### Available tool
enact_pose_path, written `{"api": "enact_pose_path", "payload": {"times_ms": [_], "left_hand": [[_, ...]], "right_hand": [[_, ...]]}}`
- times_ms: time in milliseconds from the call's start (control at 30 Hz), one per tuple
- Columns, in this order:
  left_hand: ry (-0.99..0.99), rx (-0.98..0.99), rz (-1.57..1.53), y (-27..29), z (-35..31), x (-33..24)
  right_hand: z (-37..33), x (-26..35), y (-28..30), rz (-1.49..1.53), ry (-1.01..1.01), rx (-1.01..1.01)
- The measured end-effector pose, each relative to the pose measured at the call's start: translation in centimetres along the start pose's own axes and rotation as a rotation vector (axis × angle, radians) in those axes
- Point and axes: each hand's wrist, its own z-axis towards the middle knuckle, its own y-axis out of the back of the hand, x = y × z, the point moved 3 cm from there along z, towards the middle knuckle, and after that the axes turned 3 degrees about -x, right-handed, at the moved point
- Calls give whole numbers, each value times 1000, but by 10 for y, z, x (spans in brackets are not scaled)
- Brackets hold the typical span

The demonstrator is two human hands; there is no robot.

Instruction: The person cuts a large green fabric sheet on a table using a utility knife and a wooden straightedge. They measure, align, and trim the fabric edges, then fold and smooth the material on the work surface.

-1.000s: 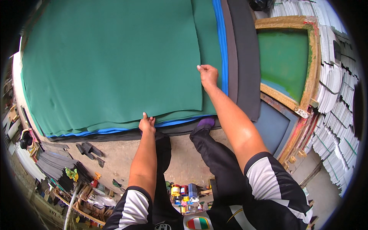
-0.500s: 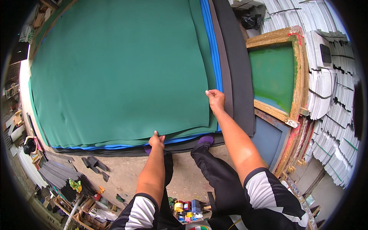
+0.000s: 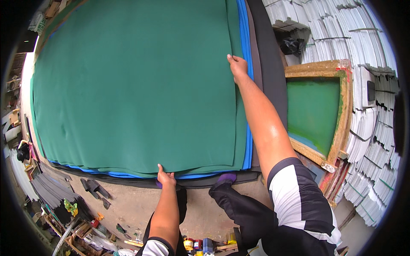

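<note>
A large green sheet, smooth like foam or rubber, lies on top of a broad stack of sheets. My right hand pinches its right edge well away from me, thumb on top. At the near edge, my left hand grips the same sheet with its thumb above; the other fingers are partly hidden at the edge. Beneath it, another green sheet juts out on the right, followed by blue sheets, a brownish sheet and dark grey sheets.
A wood-framed green screen leans right of the stack, before bundled white sheets. Paint containers stand on the floor near my legs. Dark slippers and a pile of grey strips lie at left.
My right hand has travelled away from me along the sheet's right edge. My left hand is slightly farther left on the near edge. The whole view has shifted a little.
</note>
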Motion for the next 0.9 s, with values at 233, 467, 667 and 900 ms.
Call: {"api": "enact_pose_path", "payload": {"times_ms": [233,467,667,900], "left_hand": [[-12,-18,15,1,13,-1],[31,-117,222,-7,-1,20],[134,-37,228,-8,-21,59],[334,25,320,-25,-68,75]], "right_hand": [[-1,28,1,-212,36,-104],[10,34,36,-279,102,-163],[21,29,79,-397,158,-268],[32,26,121,-618,156,-385]]}}
